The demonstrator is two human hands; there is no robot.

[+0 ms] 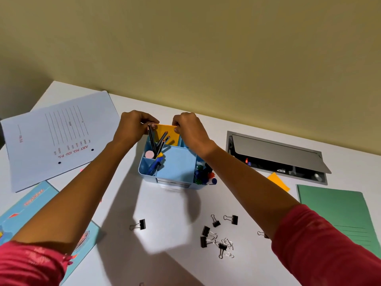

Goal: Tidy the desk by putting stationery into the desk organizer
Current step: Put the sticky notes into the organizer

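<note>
Lying askew at far left, a white file (55, 137) sits clear of the work; the left hand (134, 125) pinches one top corner of an orange pad (168, 134), fingers curled, just beside the pencils (152, 139); the pad stands upright, its lower edge inside the rear slot of the organizer (177, 162), probably held by both corners so it slides in square; the right hand (189, 129) pinches the other corner; clips (214, 236) and another orange note (278, 181) lie loose on the desk (165, 207), likely next.
</note>
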